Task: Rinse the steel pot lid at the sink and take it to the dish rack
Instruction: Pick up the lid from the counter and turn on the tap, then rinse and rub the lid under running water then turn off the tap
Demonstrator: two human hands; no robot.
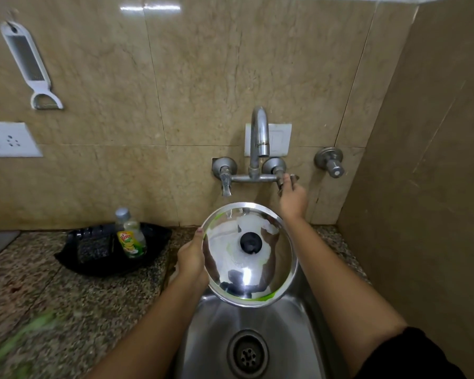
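The round steel pot lid (pixel 268 272), shiny with a black knob in its middle, is held above the steel sink (pixel 211 324), its top facing me. My left hand (pixel 192 257) grips the lid by its left rim. My right hand (pixel 292 197) reaches up to the wall and closes on the right tap handle (pixel 294 178). The curved faucet spout (pixel 260 132) stands above the lid. No water is seen coming from the spout. No dish rack shows in this view.
A black tray (pixel 93 250) with a dish-soap bottle (pixel 130 236) sits on the speckled counter left of the sink. The left tap handle (pixel 226 184), a separate wall valve (pixel 331 162), a hanging grater-peeler (pixel 29 64) and a wall socket (pixel 10 140) are on the tiled wall. A side wall closes the right.
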